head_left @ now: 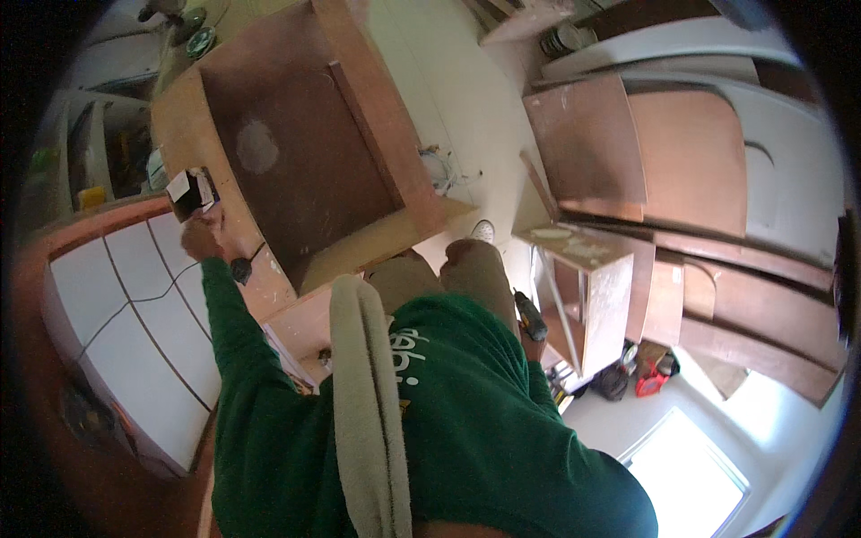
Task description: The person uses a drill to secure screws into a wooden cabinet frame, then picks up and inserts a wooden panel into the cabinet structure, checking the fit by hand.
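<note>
At the far left, my left hand (204,235) reaches to the near edge of a small black box (186,203) with white paper-like pieces in it. Its fingers look drawn together at the box; what they hold, if anything, is hidden. The box rests on the wooden edge of a large open cabinet carcass (300,152). Low at my right side, beside my knee, my right hand (534,348) is closed round the grip of a dark cordless drill (529,316). The drill points away from me.
A dark cable (148,299) runs over white panels (134,314) at left toward a small black object (240,271). Wooden boards (686,152) lean along the right wall. A smaller cabinet (592,296) stands right of my legs, with bags (612,383) behind it. Loose wires (441,170) lie on the floor.
</note>
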`<action>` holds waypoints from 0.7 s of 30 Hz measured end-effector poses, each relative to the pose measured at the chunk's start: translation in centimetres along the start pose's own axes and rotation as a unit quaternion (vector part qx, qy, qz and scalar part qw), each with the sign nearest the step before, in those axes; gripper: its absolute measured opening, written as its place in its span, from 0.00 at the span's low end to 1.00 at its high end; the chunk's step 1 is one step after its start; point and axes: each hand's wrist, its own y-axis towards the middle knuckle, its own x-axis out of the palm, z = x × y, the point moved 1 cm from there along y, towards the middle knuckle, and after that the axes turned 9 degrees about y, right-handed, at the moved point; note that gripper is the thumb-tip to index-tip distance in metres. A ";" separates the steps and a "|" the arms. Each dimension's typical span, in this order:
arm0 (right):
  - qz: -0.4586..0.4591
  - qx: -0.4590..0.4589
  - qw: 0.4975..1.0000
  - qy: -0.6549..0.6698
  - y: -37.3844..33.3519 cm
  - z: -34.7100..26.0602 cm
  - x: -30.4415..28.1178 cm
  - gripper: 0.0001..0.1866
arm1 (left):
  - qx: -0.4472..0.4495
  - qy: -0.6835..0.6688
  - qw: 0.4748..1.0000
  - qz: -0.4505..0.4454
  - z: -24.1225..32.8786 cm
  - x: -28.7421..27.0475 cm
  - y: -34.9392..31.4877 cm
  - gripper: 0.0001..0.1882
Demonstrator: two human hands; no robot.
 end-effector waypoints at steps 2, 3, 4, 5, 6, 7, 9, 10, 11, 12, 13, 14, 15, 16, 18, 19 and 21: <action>-0.005 -0.005 0.999 0.044 3.3 0.0 -1.0 0.24 | -0.073 -0.285 0.955 -0.049 6.3 2.5 -4.9 0.12; -0.036 0.049 0.993 0.099 5.0 -1.7 -1.1 0.22 | -0.110 -0.377 0.917 -0.071 9.0 3.0 -7.6 0.11; -0.043 0.069 0.991 0.104 6.9 -2.3 -1.6 0.20 | -0.113 -0.375 0.912 -0.121 13.3 3.3 -10.3 0.11; -0.042 0.075 0.987 0.135 9.3 -2.4 -2.1 0.19 | -0.114 -0.370 0.906 -0.170 17.6 3.3 -12.9 0.11; -0.042 0.081 0.982 0.166 11.9 -2.3 -2.5 0.18 | -0.092 -0.325 0.915 -0.219 22.8 2.8 -14.9 0.11; -0.057 0.083 0.974 0.201 15.0 -2.9 -2.0 0.16 | -0.016 -0.312 0.925 -0.218 24.6 3.3 -17.0 0.11; -0.111 0.040 0.972 0.204 21.8 -4.1 -2.4 0.15 | -0.183 -0.406 0.848 -0.287 32.9 4.3 -19.9 0.13; -0.133 0.019 0.971 0.199 25.6 -4.2 -3.5 0.14 | -0.410 -0.491 0.693 -0.331 39.7 3.9 -21.0 0.13; -0.148 0.004 0.963 0.226 29.5 -4.3 -3.7 0.14 | -0.418 -0.509 0.675 -0.334 43.8 5.0 -22.4 0.14; -0.161 -0.027 0.943 0.289 32.7 -4.4 -4.0 0.14 | -0.425 -0.522 0.658 -0.338 47.2 6.1 -23.7 0.15; -0.212 -0.007 0.939 0.270 34.6 -6.7 -4.3 0.13 | -0.414 -0.522 0.660 -0.347 49.6 6.5 -24.9 0.15; -0.256 0.013 0.934 0.248 35.7 -10.4 -5.9 0.13 | -0.400 -0.523 0.660 -0.362 52.4 6.9 -26.0 0.15; -0.283 -0.023 0.928 0.243 37.1 -12.5 -7.6 0.13 | -0.413 -0.556 0.633 -0.346 55.8 7.0 -26.4 0.15; -0.308 -0.062 0.919 0.238 38.9 -14.1 -9.2 0.13 | -0.422 -0.591 0.604 -0.329 59.6 7.5 -26.8 0.16; -0.347 -0.090 0.896 0.263 42.1 -16.1 -11.6 0.13 | -0.428 -0.647 0.549 -0.312 66.0 8.7 -26.7 0.16; -0.362 -0.079 0.881 0.292 43.4 -16.7 -12.4 0.13 | -0.426 -0.668 0.524 -0.312 68.7 9.3 -26.5 0.16; -0.397 -0.060 0.861 0.313 45.0 -19.2 -14.1 0.15 | -0.381 -0.730 0.478 -0.305 71.2 11.5 -26.9 0.14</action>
